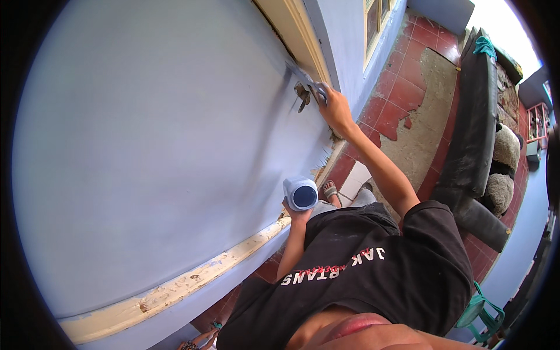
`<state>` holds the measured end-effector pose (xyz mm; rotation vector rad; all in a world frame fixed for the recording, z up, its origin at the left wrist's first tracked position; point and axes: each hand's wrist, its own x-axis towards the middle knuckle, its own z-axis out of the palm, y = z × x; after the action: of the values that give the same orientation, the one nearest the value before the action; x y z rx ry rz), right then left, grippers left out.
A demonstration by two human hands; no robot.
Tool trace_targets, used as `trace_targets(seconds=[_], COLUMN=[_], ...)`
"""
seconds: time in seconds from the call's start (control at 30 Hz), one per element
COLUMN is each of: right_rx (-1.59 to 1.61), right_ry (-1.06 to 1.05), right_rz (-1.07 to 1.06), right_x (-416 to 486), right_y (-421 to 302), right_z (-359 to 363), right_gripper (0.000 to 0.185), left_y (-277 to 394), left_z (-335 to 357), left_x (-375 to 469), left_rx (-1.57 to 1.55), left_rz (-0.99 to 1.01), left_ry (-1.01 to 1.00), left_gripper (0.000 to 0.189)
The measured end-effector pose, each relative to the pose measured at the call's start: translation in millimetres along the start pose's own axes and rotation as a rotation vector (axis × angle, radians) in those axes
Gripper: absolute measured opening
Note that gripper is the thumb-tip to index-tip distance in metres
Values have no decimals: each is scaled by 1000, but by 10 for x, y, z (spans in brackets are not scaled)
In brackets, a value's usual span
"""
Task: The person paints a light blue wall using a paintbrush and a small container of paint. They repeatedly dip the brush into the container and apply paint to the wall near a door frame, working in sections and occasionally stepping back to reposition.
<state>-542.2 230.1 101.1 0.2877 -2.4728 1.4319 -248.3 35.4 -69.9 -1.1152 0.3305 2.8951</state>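
My right hand grips a paintbrush, its bristles against the light blue door close to the cream door frame. Just below the brush, a metal door handle is fixed to the door; it looks worn. My left hand holds a blue-smeared plastic container low in front of my body. Its round mouth faces up and looks dark blue inside. Splintered wood shows along the door's lower edge.
Another cream frame piece with chipped paint runs at lower left. Red floor tiles, partly broken, lie right of the door. A black sofa and a green plastic chair stand at right. Another person's arm shows at the bottom.
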Motion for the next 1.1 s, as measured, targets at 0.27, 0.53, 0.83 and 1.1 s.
trace_targets(seconds=[0.27,0.53,0.83,1.1], right_rx=[-254,-347,-169,-43], right_ry=[-68,-9,335,392], right_rz=[65,-162,-419,-480], right_x=[-114,456,856,795], right_y=[117,-849,-1757,-1891], right_z=[30,-464,-1066,-1069], right_gripper=[37,34,32,47], left_y=[-20,20,74,105], left_z=[41,28,-108,-45], left_x=[-50,21,161,89], left_rx=[-49,-57,-38,-25], left_rz=[32,24,24,14], left_ry=[25,-59,-65,-105], left_gripper=[49,46,48,49])
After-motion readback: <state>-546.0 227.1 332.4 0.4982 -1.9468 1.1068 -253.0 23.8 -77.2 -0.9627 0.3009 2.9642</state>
